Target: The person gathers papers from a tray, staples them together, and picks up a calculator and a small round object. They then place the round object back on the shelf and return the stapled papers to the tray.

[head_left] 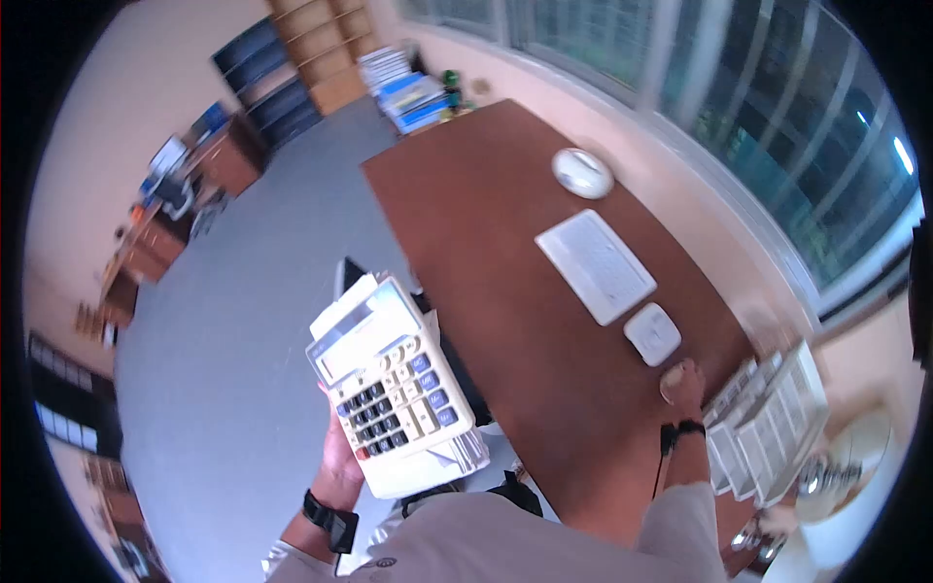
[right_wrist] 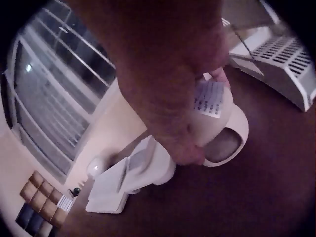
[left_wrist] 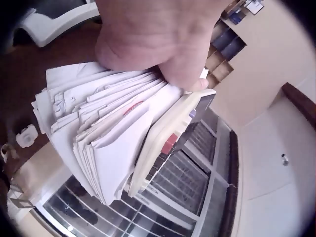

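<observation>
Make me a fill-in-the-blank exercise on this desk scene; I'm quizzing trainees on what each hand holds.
1. The left hand holds a calculator together with a stack of ____.
2. The right hand grips a cream object on the ____ table.
3. Between the round white object and the small white box lies a white ____.

Missing words: papers; brown; keyboard
</observation>
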Demonstrator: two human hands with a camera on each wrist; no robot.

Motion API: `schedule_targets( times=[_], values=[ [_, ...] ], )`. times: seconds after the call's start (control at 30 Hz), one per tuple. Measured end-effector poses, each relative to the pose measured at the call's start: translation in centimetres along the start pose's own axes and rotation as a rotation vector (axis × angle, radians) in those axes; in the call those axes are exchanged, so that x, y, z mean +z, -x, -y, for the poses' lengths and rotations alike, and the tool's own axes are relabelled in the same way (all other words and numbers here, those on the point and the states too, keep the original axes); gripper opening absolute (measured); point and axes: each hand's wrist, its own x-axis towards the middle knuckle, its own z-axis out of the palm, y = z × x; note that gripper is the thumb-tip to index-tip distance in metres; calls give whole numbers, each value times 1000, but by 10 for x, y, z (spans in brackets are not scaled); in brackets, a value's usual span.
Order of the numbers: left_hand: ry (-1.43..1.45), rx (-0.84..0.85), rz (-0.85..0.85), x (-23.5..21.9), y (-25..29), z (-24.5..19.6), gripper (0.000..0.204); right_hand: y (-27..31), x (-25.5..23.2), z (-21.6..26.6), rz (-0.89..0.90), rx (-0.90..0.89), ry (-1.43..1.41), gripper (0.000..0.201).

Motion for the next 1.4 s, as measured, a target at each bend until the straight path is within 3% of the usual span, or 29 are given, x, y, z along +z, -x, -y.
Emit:
schedule_targets(
  times=[0.07, 0.13, 0.17, 0.2, 0.23, 0.3, 0.43, 0.47, 0.5, 0.53, 0.57, 0.63, 0.73, 0.83, 0.9, 1.0, 1.17, 1.23, 1.33, 1.4],
  values=[
    [91, 97, -32, 9, 2, 29, 74, -12, 20, -38, -33, -57, 28, 76],
    [206, 127, -16, 13, 6, 37, 73, -22, 12, -45, -71, -113, 35, 77],
    [242, 160, -8, 9, 6, 42, 73, -24, 11, -48, -3, -88, 21, 81],
    [97, 201, 14, -3, -6, 44, 72, -25, 9, -50, 61, -54, 9, 84],
    [239, 232, -1, -6, -2, 52, 70, -26, 7, -50, 45, -50, 7, 84],
    [179, 315, -28, -39, -17, 56, 68, -29, 9, -33, 124, 2, 68, 88],
    [162, 318, 31, -116, -46, 43, 69, -29, 16, 12, 130, -25, 82, 92],
    [146, 383, -56, -132, -53, 40, 70, -27, 22, 23, 72, -107, 1, 90],
    [173, 415, -10, -150, -58, 37, 71, -32, 22, 36, 6, -198, -71, 88],
    [164, 412, -6, -157, -62, 33, 71, -28, -2, 67, 149, -203, -234, 90],
    [152, 409, -5, -166, -65, 29, 71, -39, 1, 76, 129, -197, -237, 90],
    [13, 375, 155, -224, -77, 13, 77, -49, 27, 83, -41, -410, -294, 91],
    [27, 406, 23, -239, -86, 3, 79, -11, -25, 167, 0, -436, -292, 89],
    [26, 391, 107, -278, -120, -20, 78, -7, -57, 225, 26, -501, -303, 87],
    [95, 383, 51, -269, -137, -36, 76, -16, -68, 264, 94, -677, -240, 84],
    [70, 346, 59, -295, -185, -115, 75, -41, -76, 363, 106, -738, -221, 83],
    [69, 379, 36, -309, -275, -188, 73, -132, -2, 474, 114, -894, -138, 79],
    [59, 428, -62, -291, -301, -215, 72, -172, 19, 515, 138, -889, -118, 78],
    [30, 473, -70, -284, -347, -275, 72, -229, 54, 580, 204, -817, -175, 76],
    [43, 517, -47, -274, -382, -311, 72, -263, 84, 615, 158, -831, -221, 76]
  ],
)
